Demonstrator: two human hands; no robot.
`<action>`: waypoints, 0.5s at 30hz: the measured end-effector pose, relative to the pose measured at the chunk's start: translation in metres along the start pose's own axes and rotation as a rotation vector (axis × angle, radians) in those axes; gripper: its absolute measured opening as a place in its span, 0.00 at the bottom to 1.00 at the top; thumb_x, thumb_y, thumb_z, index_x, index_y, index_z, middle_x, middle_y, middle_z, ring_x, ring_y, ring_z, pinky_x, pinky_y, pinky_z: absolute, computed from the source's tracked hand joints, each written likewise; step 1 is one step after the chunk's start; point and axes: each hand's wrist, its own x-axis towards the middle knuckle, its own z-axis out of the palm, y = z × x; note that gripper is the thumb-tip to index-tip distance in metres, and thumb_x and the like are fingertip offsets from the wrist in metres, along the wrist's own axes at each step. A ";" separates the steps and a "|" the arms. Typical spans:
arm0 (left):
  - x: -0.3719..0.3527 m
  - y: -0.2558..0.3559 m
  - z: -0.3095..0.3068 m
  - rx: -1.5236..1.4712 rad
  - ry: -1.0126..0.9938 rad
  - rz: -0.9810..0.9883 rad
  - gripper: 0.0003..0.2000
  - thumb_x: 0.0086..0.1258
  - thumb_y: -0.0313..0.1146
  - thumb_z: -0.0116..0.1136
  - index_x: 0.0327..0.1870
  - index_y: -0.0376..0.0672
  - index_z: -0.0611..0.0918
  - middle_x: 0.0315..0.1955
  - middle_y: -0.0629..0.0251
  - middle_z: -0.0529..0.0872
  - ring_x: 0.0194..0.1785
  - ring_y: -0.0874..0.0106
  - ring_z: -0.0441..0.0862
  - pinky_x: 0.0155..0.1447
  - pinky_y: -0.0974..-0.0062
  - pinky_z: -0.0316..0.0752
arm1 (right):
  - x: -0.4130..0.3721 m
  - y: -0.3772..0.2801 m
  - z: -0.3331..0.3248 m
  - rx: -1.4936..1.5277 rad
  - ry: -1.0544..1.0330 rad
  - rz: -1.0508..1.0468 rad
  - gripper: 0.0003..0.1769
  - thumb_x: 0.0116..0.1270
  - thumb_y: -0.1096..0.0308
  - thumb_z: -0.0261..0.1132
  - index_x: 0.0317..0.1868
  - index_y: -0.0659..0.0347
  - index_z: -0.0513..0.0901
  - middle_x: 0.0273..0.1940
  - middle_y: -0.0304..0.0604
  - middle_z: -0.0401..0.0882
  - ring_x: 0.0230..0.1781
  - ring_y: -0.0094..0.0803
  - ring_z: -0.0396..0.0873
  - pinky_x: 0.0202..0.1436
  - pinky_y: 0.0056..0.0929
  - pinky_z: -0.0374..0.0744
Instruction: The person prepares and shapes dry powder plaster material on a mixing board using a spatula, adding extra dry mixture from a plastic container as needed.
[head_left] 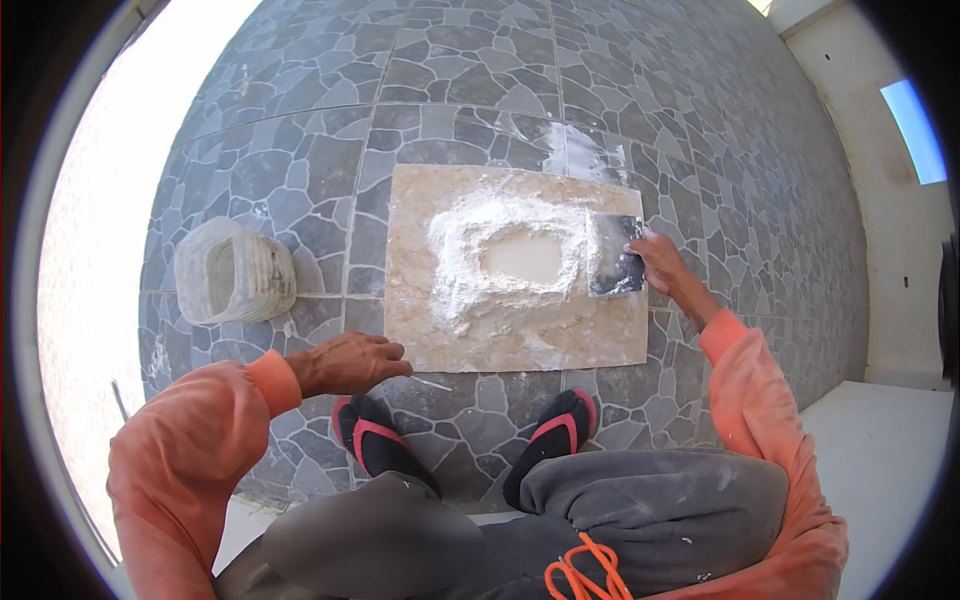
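Note:
A tan board [420, 345] lies on the floor in front of my feet. On it, a ring of white powder [462, 230] surrounds a pale liquid pool [525, 257]. My right hand [661, 262] grips a wide, dark, flat scraper [613, 255] smeared with white. Its blade meets the right side of the powder. Near the board's lower left edge, my left hand [350, 362] is closed, back upward. A thin pale strip [432, 383] sticks out beyond its fingers; I cannot tell what kind of tool it belongs to.
To the left stands a whitish, dusty plastic container [236, 272] with an open top. The floor [460, 60] is grey stone-patterned tile, with a white smear [580, 150] beyond the board. My sandalled feet [550, 435] are close to the board's near edge. A wall [850, 130] runs along the right.

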 end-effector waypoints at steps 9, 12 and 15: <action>-0.001 0.001 0.002 -0.008 0.002 0.009 0.13 0.65 0.25 0.52 0.50 0.44 0.80 0.36 0.61 0.80 0.44 0.61 0.83 0.46 0.65 0.80 | 0.019 -0.035 0.021 -0.382 -0.053 -0.092 0.22 0.62 0.76 0.58 0.58 0.71 0.75 0.43 0.40 0.80 0.39 0.25 0.78 0.42 0.26 0.79; -0.001 0.001 0.003 0.004 -0.014 -0.003 0.13 0.65 0.25 0.52 0.50 0.44 0.80 0.36 0.60 0.80 0.44 0.60 0.83 0.46 0.64 0.80 | 0.018 -0.054 0.037 -0.602 -0.075 -0.185 0.23 0.59 0.73 0.58 0.56 0.72 0.77 0.39 0.42 0.81 0.36 0.25 0.76 0.40 0.27 0.77; -0.003 0.001 0.004 0.003 -0.006 0.001 0.14 0.65 0.25 0.52 0.50 0.44 0.80 0.36 0.60 0.80 0.44 0.60 0.83 0.45 0.64 0.80 | 0.022 -0.064 0.044 -0.861 -0.064 -0.212 0.24 0.57 0.69 0.59 0.53 0.72 0.78 0.34 0.44 0.81 0.32 0.27 0.75 0.38 0.30 0.75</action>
